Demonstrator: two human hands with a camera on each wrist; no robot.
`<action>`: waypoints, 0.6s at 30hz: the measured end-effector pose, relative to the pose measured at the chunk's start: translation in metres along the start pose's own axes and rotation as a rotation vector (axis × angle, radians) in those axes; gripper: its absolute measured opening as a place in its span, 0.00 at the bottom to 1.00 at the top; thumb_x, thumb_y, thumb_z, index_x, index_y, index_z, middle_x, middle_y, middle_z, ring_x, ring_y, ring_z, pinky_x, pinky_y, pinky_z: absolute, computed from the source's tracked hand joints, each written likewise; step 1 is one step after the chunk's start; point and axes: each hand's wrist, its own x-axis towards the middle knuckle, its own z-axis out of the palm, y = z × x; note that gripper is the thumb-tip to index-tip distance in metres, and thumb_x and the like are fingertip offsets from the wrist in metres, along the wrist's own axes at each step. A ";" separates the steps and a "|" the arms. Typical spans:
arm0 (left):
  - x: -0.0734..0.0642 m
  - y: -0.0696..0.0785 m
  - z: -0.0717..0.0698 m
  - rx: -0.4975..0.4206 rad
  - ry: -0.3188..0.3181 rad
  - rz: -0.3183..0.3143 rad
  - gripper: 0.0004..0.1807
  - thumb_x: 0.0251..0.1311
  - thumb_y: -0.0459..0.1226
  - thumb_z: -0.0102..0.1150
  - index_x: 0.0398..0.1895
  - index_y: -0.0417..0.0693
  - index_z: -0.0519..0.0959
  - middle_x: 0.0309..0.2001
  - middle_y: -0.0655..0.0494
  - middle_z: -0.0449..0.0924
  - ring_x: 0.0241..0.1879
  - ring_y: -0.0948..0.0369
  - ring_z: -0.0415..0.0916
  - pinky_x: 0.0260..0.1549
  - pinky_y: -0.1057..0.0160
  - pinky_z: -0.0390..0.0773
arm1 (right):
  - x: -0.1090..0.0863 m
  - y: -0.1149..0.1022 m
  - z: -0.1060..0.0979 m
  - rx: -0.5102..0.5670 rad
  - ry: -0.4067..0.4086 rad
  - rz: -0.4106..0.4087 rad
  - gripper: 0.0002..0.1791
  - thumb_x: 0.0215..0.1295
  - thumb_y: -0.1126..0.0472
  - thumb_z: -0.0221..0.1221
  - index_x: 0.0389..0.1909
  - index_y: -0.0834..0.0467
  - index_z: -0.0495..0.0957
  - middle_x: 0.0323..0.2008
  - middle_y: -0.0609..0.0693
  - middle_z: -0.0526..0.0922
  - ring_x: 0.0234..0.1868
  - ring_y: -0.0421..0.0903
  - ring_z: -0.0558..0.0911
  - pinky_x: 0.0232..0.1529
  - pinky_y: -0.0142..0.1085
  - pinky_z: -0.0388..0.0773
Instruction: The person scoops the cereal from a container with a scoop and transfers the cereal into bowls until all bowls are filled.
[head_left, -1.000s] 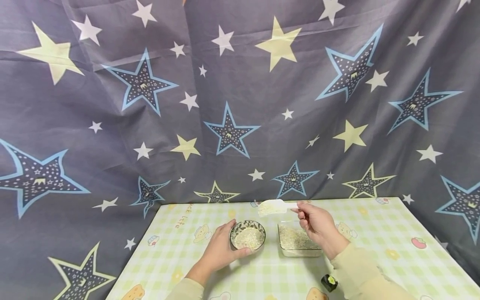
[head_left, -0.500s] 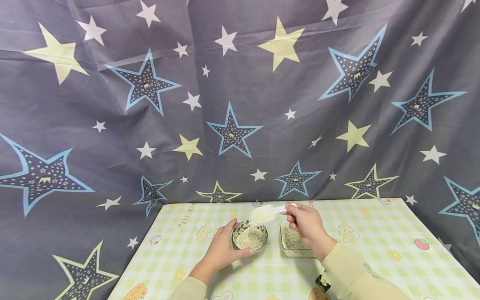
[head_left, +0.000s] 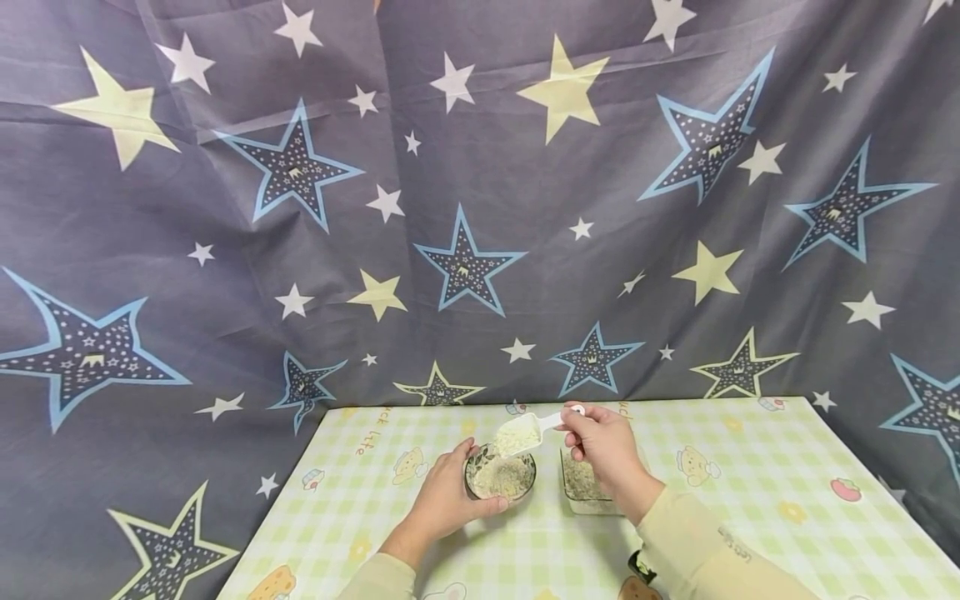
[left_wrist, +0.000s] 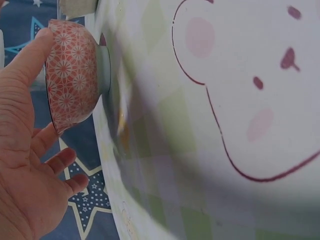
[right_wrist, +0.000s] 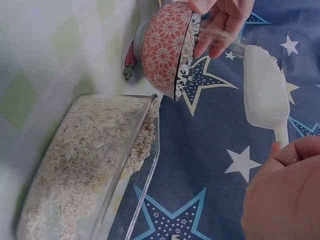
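Note:
My left hand (head_left: 444, 500) holds a small bowl (left_wrist: 75, 75) by its sides, thumb at the near rim, fingers round the left. The bowl is red with white flowers outside, dark-patterned inside, and contains oat flakes (head_left: 504, 479). Above its far rim, a white plastic scoop (right_wrist: 265, 90) tips down to the left. Flakes stream from it toward the bowl in the right wrist view. My right hand (head_left: 606, 446) pinches the scoop's handle. Below that hand stands a rectangular glass container (right_wrist: 107, 150) of oat flakes, partly hidden by the hand in the head view.
A green checked tablecloth (head_left: 405, 546) with cartoon prints covers the table. Behind it hangs a dark curtain (head_left: 495, 350) with stars. A small black object (head_left: 642, 567) lies by the right sleeve, partly covered.
My right hand has carried the scoop left and lowered it from above the glass container to over the bowl, tilting it downward. The left hand keeps its hold on the bowl.

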 end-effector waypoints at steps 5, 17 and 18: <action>0.000 0.000 0.000 0.005 -0.003 -0.008 0.68 0.44 0.63 0.83 0.82 0.37 0.61 0.73 0.44 0.77 0.72 0.41 0.73 0.73 0.35 0.73 | -0.002 -0.002 0.004 -0.016 0.001 -0.036 0.15 0.74 0.68 0.61 0.57 0.71 0.79 0.24 0.44 0.86 0.19 0.32 0.75 0.15 0.23 0.70; 0.000 -0.001 0.000 0.018 0.002 -0.009 0.67 0.44 0.64 0.83 0.81 0.38 0.62 0.72 0.46 0.78 0.71 0.41 0.74 0.72 0.36 0.74 | -0.005 -0.004 0.008 -0.054 -0.003 -0.109 0.13 0.75 0.68 0.61 0.55 0.69 0.80 0.26 0.47 0.87 0.18 0.36 0.77 0.16 0.26 0.72; 0.000 -0.001 0.000 0.019 -0.001 -0.012 0.67 0.44 0.64 0.83 0.82 0.38 0.62 0.72 0.46 0.78 0.71 0.41 0.74 0.72 0.36 0.74 | -0.005 -0.004 0.008 -0.054 -0.005 -0.115 0.13 0.75 0.68 0.61 0.56 0.69 0.80 0.26 0.46 0.87 0.18 0.36 0.77 0.16 0.26 0.72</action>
